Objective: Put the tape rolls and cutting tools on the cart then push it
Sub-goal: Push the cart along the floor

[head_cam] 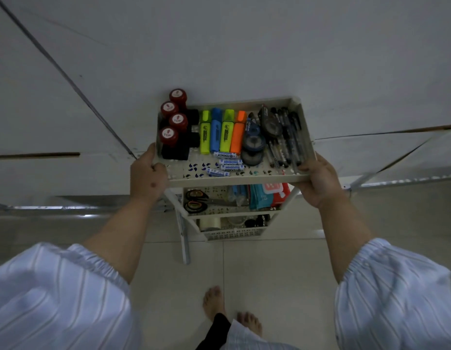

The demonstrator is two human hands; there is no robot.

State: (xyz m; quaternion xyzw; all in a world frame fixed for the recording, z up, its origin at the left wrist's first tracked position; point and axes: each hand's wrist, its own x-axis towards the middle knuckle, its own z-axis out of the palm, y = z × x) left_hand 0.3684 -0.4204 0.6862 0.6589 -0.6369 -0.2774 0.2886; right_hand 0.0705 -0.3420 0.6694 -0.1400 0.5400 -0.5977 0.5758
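Note:
A cream three-tier cart (pixel 234 180) stands in front of me, seen from above. My left hand (pixel 147 174) grips the near left corner of its top tray, and my right hand (pixel 317 181) grips the near right corner. The top tray holds red-capped stamps (pixel 172 122), highlighters (pixel 220 131), small tape rolls (pixel 253 147), pens (pixel 286 137) and batteries (pixel 225 164). Black-handled scissors (pixel 196 200) lie on the middle shelf. A clear tape roll (pixel 210 223) sits on the bottom shelf.
White tabletops (pixel 232 46) with metal edges lie just beyond and to both sides of the cart. Colourful packets (pixel 268 195) fill the middle shelf's right side. A metal leg (pixel 185 238) stands at the cart's left. My bare feet (pixel 232 311) stand on pale floor tiles.

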